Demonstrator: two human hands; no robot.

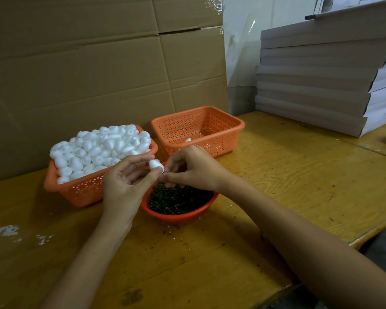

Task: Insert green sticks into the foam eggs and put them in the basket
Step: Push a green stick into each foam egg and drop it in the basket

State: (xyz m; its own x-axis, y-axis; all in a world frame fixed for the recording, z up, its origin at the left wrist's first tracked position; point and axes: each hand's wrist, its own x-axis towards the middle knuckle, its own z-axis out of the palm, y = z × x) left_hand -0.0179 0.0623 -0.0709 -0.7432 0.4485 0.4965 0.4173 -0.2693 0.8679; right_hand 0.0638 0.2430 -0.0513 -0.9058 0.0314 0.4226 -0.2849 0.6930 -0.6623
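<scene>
- While the left basket (54, 186) sits heaped with foam eggs (98, 148), I log the left hand (123, 186) pinching one held egg (155, 165) between thumb and fingertips.
- Held egg's long axis runs roughly left to right; its blunt end faces the right hand (192, 170), which touches it.
- Right fingers are curled in a narrow pinch; whether they hold a stick, I cannot tell.
- Green sticks (178, 199) fill the red bowl (181, 216) directly beneath.
- Receiving basket (232, 139) stands behind, nearer the right hand; a lone egg (188, 140) lies inside.
- Yellow wooden table (299, 175); cardboard sheet (98, 63) behind; stacked boxes (321, 85) far right.
</scene>
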